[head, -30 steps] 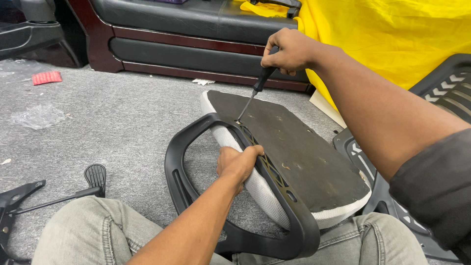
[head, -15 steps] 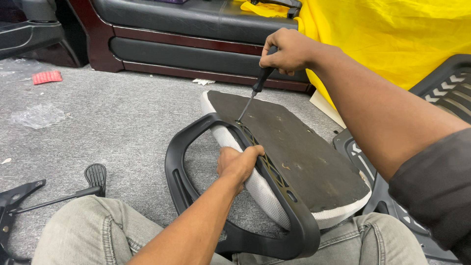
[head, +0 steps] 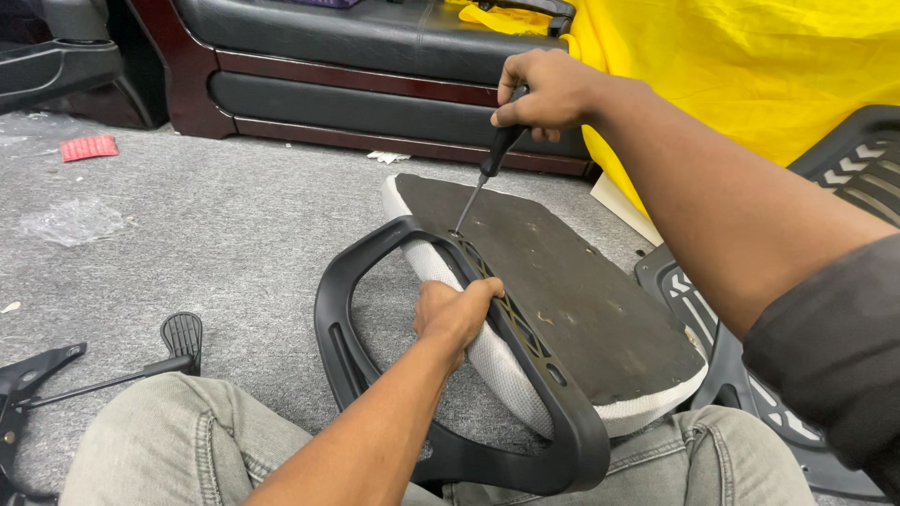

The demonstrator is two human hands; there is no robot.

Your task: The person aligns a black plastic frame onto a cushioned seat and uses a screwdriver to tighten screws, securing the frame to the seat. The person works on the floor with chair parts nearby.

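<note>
Screwdriver (head: 487, 173) tip is probably in a screw on the armrest (head: 450, 412), too small to tell.

A black sofa (head: 375, 42) is standing behind; yellow cloth (head: 750, 66) is draping beside it; a red rag (head: 89, 147) is lying on grey carpet (head: 234, 234).

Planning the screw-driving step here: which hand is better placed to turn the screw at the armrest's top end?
Right. The right hand already grips the black-handled screwdriver, tip on the looped black plastic armrest. The left hand is busy bracing that armrest.
</note>
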